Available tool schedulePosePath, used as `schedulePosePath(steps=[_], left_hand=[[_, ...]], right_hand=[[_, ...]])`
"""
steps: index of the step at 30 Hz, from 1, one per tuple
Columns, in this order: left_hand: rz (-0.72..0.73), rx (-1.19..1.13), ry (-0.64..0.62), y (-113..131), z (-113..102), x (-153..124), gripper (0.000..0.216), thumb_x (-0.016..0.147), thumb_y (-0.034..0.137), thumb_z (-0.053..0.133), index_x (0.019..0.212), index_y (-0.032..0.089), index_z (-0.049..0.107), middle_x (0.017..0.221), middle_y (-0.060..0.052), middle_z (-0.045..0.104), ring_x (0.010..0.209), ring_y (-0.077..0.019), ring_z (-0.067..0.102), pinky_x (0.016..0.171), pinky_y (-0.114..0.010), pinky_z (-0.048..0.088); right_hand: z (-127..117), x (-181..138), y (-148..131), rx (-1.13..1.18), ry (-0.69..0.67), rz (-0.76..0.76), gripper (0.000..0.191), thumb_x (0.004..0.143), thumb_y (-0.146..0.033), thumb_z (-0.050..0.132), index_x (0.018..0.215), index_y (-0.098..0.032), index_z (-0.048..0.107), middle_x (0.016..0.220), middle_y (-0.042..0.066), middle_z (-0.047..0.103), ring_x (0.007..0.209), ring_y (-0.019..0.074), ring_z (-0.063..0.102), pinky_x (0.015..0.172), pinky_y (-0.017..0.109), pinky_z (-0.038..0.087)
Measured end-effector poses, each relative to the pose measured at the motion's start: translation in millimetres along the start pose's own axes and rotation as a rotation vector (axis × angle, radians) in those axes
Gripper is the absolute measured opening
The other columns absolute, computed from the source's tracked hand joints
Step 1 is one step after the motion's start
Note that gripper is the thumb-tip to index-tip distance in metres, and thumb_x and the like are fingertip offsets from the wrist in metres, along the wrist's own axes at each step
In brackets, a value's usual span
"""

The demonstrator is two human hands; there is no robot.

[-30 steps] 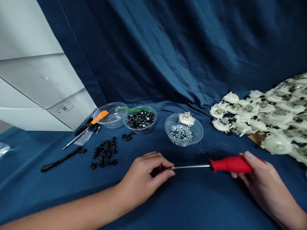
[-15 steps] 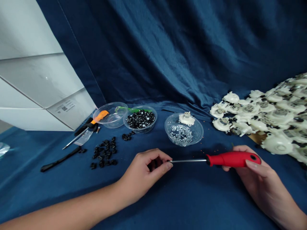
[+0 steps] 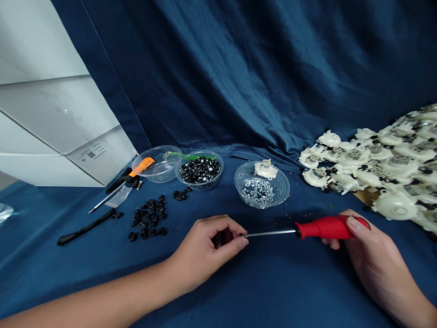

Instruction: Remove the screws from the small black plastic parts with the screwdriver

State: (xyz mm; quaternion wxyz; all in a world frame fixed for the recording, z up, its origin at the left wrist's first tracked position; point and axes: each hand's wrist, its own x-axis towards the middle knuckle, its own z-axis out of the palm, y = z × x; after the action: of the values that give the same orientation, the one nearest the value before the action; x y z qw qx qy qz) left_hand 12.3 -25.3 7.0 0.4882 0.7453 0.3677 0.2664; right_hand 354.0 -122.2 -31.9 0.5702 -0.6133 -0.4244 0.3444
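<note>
Gripping the red-handled screwdriver in the right hand, having just rolled the thumb over its handle. Pinching a barely visible black part in the left hand, against the screwdriver's tip. Probably still mid-turn.

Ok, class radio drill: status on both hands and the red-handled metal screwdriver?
Right hand around red-handled metal screwdriver. Left hand pinching small dark part, mostly hidden, at its tip. Nothing crossing the shaft between hands.
</note>
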Motion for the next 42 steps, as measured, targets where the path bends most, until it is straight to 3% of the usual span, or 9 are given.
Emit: schedulePosePath(steps=[11, 19, 22, 25, 27, 31, 33, 39, 42], left_hand=[[0.1, 0.009, 0.023, -4, -1, 0, 0.007, 0.099, 0.023, 0.07, 0.095, 0.021, 0.076, 0.084, 0.0, 0.07, 0.067, -0.0135, 0.06, 0.062, -0.026, 0.048], [0.555, 0.229, 0.03, 17, -4, -11, 0.014, 0.1, 0.014, 0.077, 0.111, 0.023, 0.075, 0.101, -0.005, 0.078, 0.092, -0.0205, 0.071, 0.08, -0.033, 0.057], [0.788, 0.384, 0.153, 46, -28, -5, 0.027, 0.099, 0.005, 0.077, 0.12, 0.021, 0.073, 0.107, -0.005, 0.081, 0.097, -0.0194, 0.074, 0.088, -0.032, 0.059], [0.909, 0.602, 0.438, 64, -64, 16, 0.022, 0.1, 0.007, 0.077, 0.115, 0.022, 0.074, 0.105, -0.002, 0.082, 0.095, -0.0185, 0.075, 0.09, -0.033, 0.057], [0.754, 0.705, 0.606, 64, -89, 36, 0.005, 0.103, 0.018, 0.075, 0.108, 0.021, 0.075, 0.102, -0.003, 0.081, 0.088, -0.0195, 0.072, 0.083, -0.032, 0.056], [0.257, 0.848, 0.225, 49, -126, 64, 0.025, 0.107, 0.041, 0.068, 0.121, 0.022, 0.076, 0.118, -0.005, 0.081, 0.102, -0.0247, 0.074, 0.091, -0.037, 0.056], [0.209, 0.862, 0.227, 43, -137, 62, 0.032, 0.106, 0.047, 0.067, 0.124, 0.022, 0.076, 0.122, -0.007, 0.08, 0.11, -0.0272, 0.074, 0.095, -0.039, 0.056], [0.014, 0.887, 0.139, 20, -157, 2, 0.035, 0.106, 0.055, 0.062, 0.104, 0.024, 0.078, 0.097, -0.004, 0.079, 0.085, -0.0238, 0.072, 0.074, -0.033, 0.052], [0.047, 0.905, 0.13, -8, -151, -30, 0.034, 0.102, 0.053, 0.067, 0.119, 0.026, 0.078, 0.114, -0.007, 0.079, 0.102, -0.0286, 0.073, 0.089, -0.038, 0.054]], right_hand=[[14, -2, -12, 0.251, 0.067, 0.091, 0.041, 0.103, -0.057, 0.059, 0.083, -0.027, 0.079, 0.076, 0.008, 0.072, 0.074, 0.0253, 0.065, 0.071, 0.034, 0.057], [14, 1, -3, 0.274, 0.032, 0.065, 0.038, 0.104, -0.059, 0.061, 0.088, -0.026, 0.074, 0.073, 0.005, 0.071, 0.072, 0.0247, 0.065, 0.071, 0.035, 0.056], [15, 3, 0, 0.253, 0.013, 0.03, 0.041, 0.104, -0.062, 0.061, 0.087, -0.026, 0.071, 0.072, 0.003, 0.07, 0.072, 0.0243, 0.065, 0.07, 0.035, 0.055], [15, 7, 0, 0.239, -0.005, 0.007, 0.043, 0.101, -0.065, 0.065, 0.083, -0.026, 0.069, 0.069, 0.003, 0.068, 0.069, 0.0246, 0.065, 0.068, 0.036, 0.054], [16, 8, -3, 0.234, -0.01, -0.003, 0.044, 0.1, -0.065, 0.067, 0.081, -0.026, 0.069, 0.069, 0.003, 0.067, 0.069, 0.0242, 0.065, 0.067, 0.036, 0.054], [19, 7, -8, 0.226, -0.019, -0.021, 0.046, 0.1, -0.067, 0.066, 0.079, -0.026, 0.067, 0.068, 0.002, 0.067, 0.069, 0.0232, 0.064, 0.069, 0.035, 0.053], [19, 7, -8, 0.223, -0.03, -0.028, 0.047, 0.1, -0.067, 0.066, 0.079, -0.026, 0.068, 0.068, 0.002, 0.068, 0.068, 0.0236, 0.064, 0.069, 0.036, 0.052], [17, 9, 0, 0.215, -0.059, -0.017, 0.047, 0.099, -0.067, 0.067, 0.079, -0.026, 0.073, 0.068, 0.004, 0.072, 0.067, 0.0259, 0.066, 0.071, 0.039, 0.054], [16, 10, 2, 0.216, -0.077, 0.007, 0.051, 0.098, -0.07, 0.064, 0.078, -0.025, 0.074, 0.067, 0.007, 0.075, 0.063, 0.0273, 0.068, 0.069, 0.042, 0.058]])
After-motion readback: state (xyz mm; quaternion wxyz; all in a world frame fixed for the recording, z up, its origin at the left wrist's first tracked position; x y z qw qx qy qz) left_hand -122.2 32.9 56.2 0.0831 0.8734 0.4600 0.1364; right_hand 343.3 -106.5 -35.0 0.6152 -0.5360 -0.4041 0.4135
